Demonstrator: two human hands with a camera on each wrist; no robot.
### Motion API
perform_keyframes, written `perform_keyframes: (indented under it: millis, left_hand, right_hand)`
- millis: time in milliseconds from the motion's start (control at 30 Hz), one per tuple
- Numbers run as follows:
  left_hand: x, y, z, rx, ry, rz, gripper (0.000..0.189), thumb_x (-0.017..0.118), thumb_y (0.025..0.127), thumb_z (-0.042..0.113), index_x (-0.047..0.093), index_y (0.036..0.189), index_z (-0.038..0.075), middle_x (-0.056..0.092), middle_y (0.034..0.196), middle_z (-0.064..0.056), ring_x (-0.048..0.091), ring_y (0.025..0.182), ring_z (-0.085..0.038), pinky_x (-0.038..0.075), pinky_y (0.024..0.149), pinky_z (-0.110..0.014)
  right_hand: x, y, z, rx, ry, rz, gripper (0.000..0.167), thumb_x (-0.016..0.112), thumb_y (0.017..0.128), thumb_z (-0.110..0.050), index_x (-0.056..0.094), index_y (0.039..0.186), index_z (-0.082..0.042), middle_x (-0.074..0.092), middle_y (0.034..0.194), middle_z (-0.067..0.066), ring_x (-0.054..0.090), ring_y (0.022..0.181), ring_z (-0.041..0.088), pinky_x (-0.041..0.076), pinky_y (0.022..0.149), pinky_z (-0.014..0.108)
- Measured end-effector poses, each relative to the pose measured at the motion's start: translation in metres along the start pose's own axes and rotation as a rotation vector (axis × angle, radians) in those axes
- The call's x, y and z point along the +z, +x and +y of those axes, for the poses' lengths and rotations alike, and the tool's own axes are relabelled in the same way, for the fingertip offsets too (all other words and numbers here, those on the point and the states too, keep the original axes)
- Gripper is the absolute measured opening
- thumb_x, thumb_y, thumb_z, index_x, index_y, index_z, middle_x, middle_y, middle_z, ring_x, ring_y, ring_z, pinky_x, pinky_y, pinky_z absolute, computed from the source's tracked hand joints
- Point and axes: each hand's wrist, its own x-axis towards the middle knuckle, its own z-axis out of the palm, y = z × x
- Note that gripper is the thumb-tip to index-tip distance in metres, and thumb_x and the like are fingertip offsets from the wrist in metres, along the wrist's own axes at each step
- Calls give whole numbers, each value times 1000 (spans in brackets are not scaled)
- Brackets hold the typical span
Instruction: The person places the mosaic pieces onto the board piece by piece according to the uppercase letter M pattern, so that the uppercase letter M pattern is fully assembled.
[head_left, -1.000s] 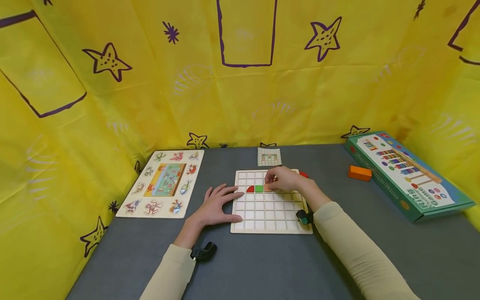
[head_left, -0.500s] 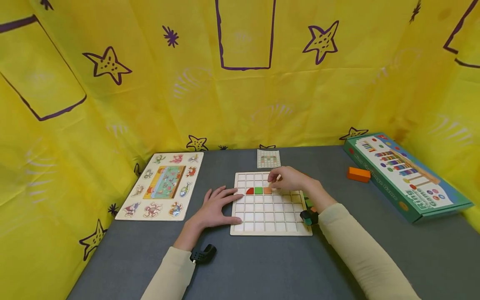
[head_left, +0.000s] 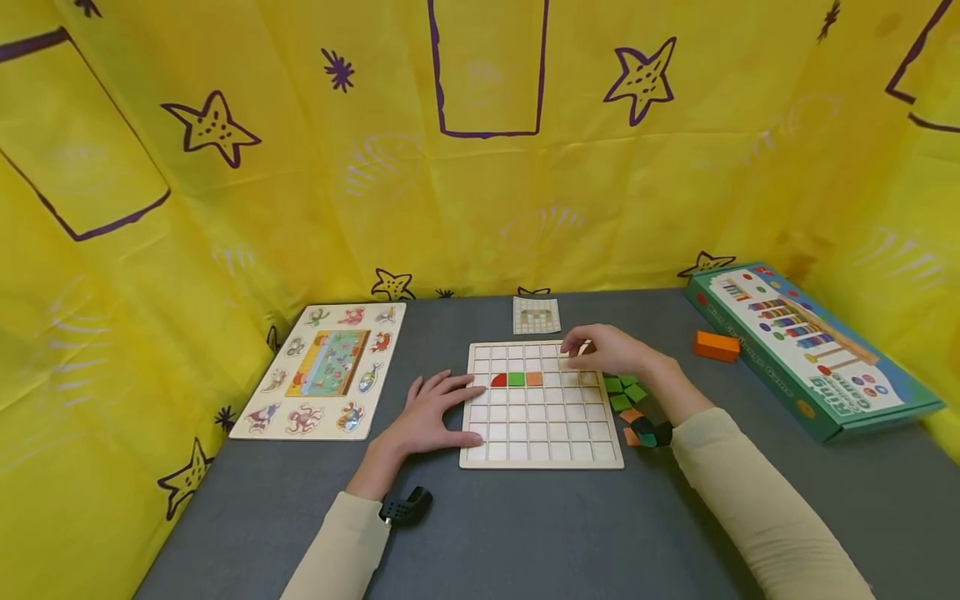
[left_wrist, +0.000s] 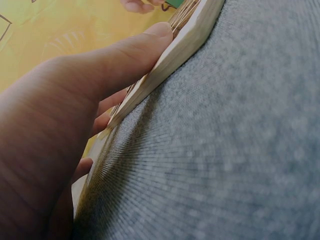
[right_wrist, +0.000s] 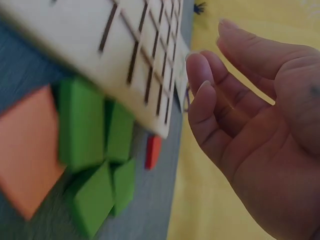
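My left hand point(head_left: 431, 417) rests with spread fingers on the left edge of a wooden grid board point(head_left: 540, 464); the left wrist view has its thumb point(left_wrist: 125, 57) on the board's edge. In one grid row sit a red rounded tile point(head_left: 499, 381), a green square tile point(head_left: 517, 379) and an orange square tile point(head_left: 534, 379). Over the board's upper right corner hovers my right hand point(head_left: 611, 350), fingers loosely bent and, in the right wrist view, holding nothing. Several loose green tiles point(right_wrist: 82, 125) lie beside the board, with orange tiles point(right_wrist: 30, 150) and a red piece point(right_wrist: 153, 151).
Behind the board lies a small pattern card point(head_left: 537, 317). A sea-animal puzzle board point(head_left: 251, 421) is at left. On the right are an orange block point(head_left: 717, 347) and a green game box point(head_left: 810, 350). A yellow cloth point(head_left: 480, 217) hangs at the back.
My right hand has let go of the orange tile, now lying in the row, and moved right and away, uncovering the loose tiles. The left hand has stayed in place.
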Motion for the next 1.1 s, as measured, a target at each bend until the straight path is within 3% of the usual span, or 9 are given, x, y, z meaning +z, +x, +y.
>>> perform_keyframes:
  millis: [333, 700, 1100]
  left_hand:
    - [1, 0, -2, -6, 2, -11, 80, 76, 82, 60, 52, 151, 27, 38, 159, 1, 18, 150, -36, 1, 113, -68]
    - [2, 1, -2, -10, 0, -12, 80, 76, 82, 60, 52, 150, 27, 38, 159, 2, 18, 150, -35, 1, 113, -68]
    - [2, 0, -2, -15, 3, -5, 80, 76, 81, 60, 52, 150, 27, 38, 159, 2, 18, 150, -36, 1, 113, -68]
  right_hand:
    - [-7, -20, 22, -11, -21, 18, 21, 68, 97, -9, 66, 115, 3, 63, 97, 6, 55, 84, 25, 47, 75, 36]
    - [-16, -36, 41, -3, -63, 41, 26, 73, 95, -12, 67, 115, 3, 67, 105, 10, 62, 94, 26, 52, 89, 47]
    - [-19, -48, 51, 33, -84, 35, 25, 73, 94, -10, 68, 116, 1, 67, 109, 13, 62, 96, 28, 52, 87, 47]
